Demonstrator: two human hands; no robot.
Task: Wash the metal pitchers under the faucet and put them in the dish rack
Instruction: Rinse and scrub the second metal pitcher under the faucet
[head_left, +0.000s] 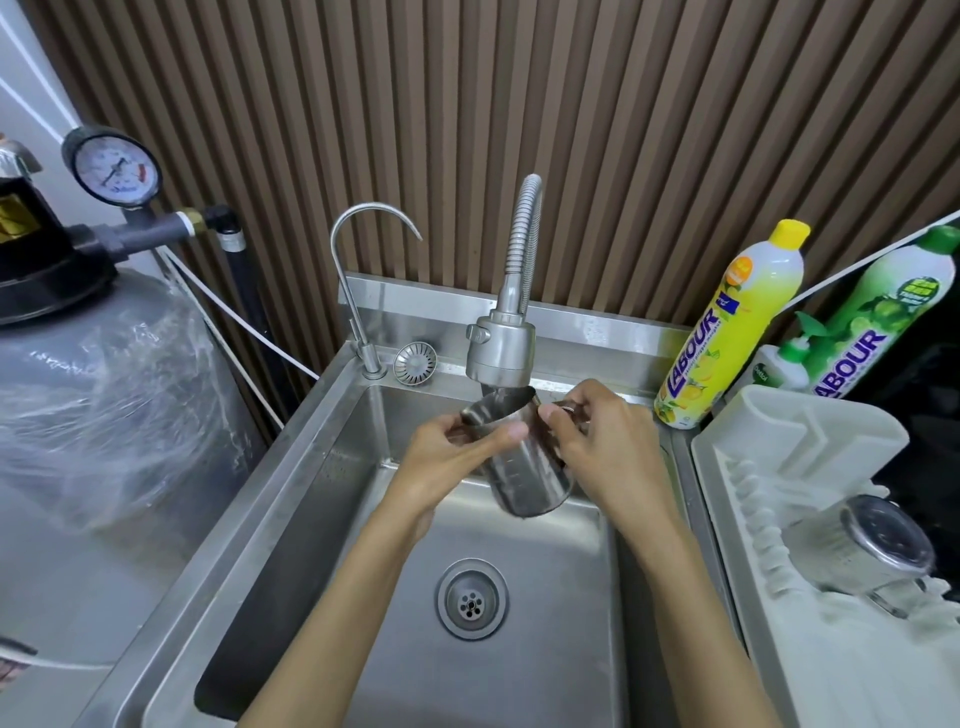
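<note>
A metal pitcher (524, 467) is tilted with its mouth up under the spray head of the flexible faucet (501, 348), over the steel sink (550, 623). My left hand (447, 462) grips the pitcher's left side near the rim, thumb across its wall. My right hand (602, 441) holds its right side at the handle. Water appears to run into the mouth. A second metal pitcher (862, 545) lies on its side in the white dish rack (769, 457) at the right.
A thin gooseneck tap (358, 270) and a loose sink strainer (414, 362) stand on the back ledge. Yellow (727, 332) and green (883, 312) detergent bottles and a soap pump (784, 358) stand behind the rack. A grey filter tank (104, 405) with a gauge fills the left.
</note>
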